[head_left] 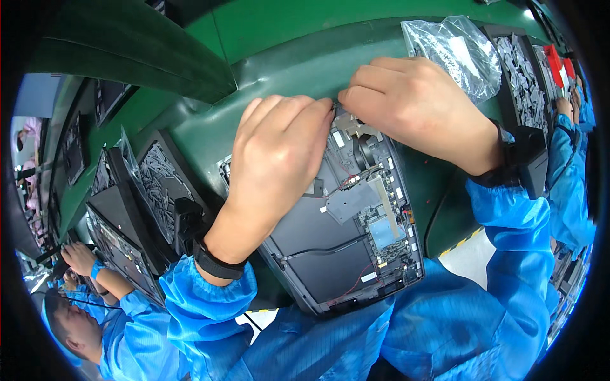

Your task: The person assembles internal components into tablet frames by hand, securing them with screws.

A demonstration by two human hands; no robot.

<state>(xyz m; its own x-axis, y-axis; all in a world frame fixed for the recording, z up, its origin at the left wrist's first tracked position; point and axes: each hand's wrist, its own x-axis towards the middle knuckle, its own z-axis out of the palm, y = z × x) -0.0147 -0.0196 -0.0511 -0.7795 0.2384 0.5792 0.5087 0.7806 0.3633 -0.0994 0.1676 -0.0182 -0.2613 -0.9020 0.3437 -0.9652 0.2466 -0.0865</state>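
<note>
An opened laptop base (346,235) lies on the green conveyor belt (286,70), its dark cover, circuit board and thin wires exposed. My left hand (276,159) rests over the unit's upper left part, fingers curled toward its far edge. My right hand (413,105) is at the far edge too, fingertips pinched close to those of the left hand over a small silvery part (349,124). What sits between the fingertips is too small to make out. Both wrists carry black straps over blue sleeves.
A clear plastic bag (457,54) lies beyond my right hand. Black trays of small grey parts stand at the right (518,76) and at the left (159,184). A person in blue works at the lower left (89,270); another blue sleeve is at the right edge (569,184).
</note>
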